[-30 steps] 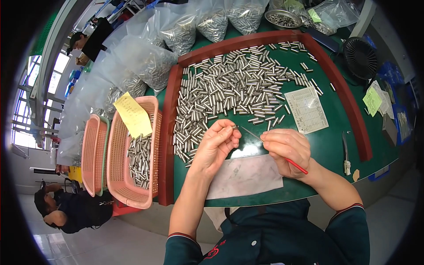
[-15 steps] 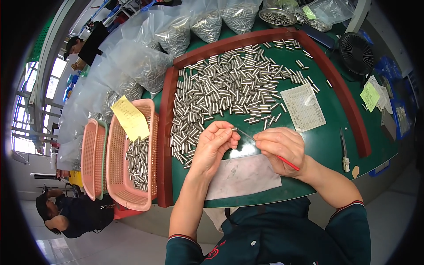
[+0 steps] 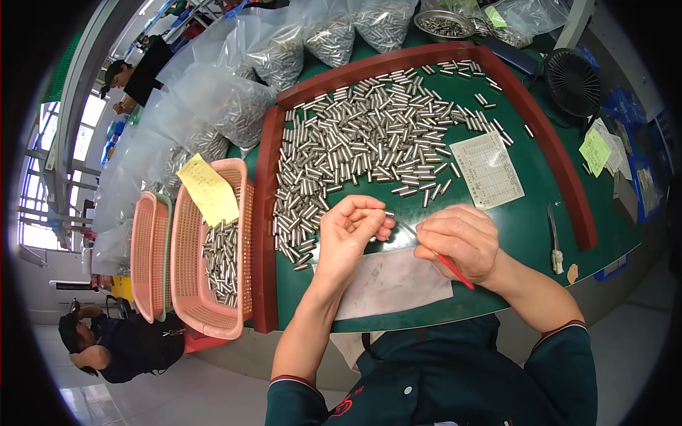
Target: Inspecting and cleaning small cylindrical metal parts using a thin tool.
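Note:
Between the thumb and fingertips of my left hand a small metal pin is pinched, mostly covered by the fingers. My right hand grips a slim tool with a red handle. Its thin metal shaft points at the end of the pin; whether they touch is too small to tell. Beyond my hands, a broad heap of loose metal pins lies on the green tabletop. Under my wrists is a smudged whitish cloth or sheet.
A dark red wooden frame borders the heap. Pink baskets stand at the left, one basket with pins and a yellow note. A printed card, tweezers-like tool and black fan are rightward. Bags of pins line the back; two people work leftward.
My left hand has shifted slightly right with the pin. My right hand has moved a little right and turned, and the red handle is tilted more steeply.

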Demonstrator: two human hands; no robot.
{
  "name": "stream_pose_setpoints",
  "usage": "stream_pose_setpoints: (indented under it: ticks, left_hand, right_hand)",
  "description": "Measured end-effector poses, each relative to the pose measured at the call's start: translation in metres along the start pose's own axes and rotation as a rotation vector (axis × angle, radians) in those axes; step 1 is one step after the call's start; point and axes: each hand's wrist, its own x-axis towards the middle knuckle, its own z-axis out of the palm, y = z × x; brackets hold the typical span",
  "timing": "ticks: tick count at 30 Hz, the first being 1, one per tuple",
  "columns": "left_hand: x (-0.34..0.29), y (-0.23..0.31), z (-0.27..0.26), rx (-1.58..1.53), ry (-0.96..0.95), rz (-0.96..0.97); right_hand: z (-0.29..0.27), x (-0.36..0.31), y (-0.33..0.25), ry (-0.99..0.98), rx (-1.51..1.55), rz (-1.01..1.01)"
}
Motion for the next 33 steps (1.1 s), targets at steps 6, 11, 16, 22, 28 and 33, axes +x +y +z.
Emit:
stream_pose_setpoints:
  ticks: [6,11,16,22,28,33]
  left_hand:
    - [0.000,-0.002,-0.001,0.037,0.085,0.045]
    - [-0.002,0.001,0.002,0.121,0.152,0.154]
    - [0.005,0.002,-0.017,-0.317,0.027,-0.011]
    - [0.005,-0.004,-0.016,-0.399,-0.083,-0.190]
    - [0.006,-0.004,-0.016,-0.367,-0.089,-0.245]
    - [0.007,-0.003,-0.015,-0.358,-0.094,-0.247]
  right_hand:
    - [0.006,0.000,-0.004,-0.002,0.032,0.058]
    - [-0.001,0.003,-0.005,0.009,0.108,0.084]
    - [-0.007,0.004,-0.006,0.062,0.079,0.042]
    - [-0.001,0.003,-0.005,0.044,0.096,0.001]
    - [0.002,0.002,-0.004,0.022,0.115,-0.009]
    - [0.003,0.001,-0.003,-0.008,0.119,-0.011]
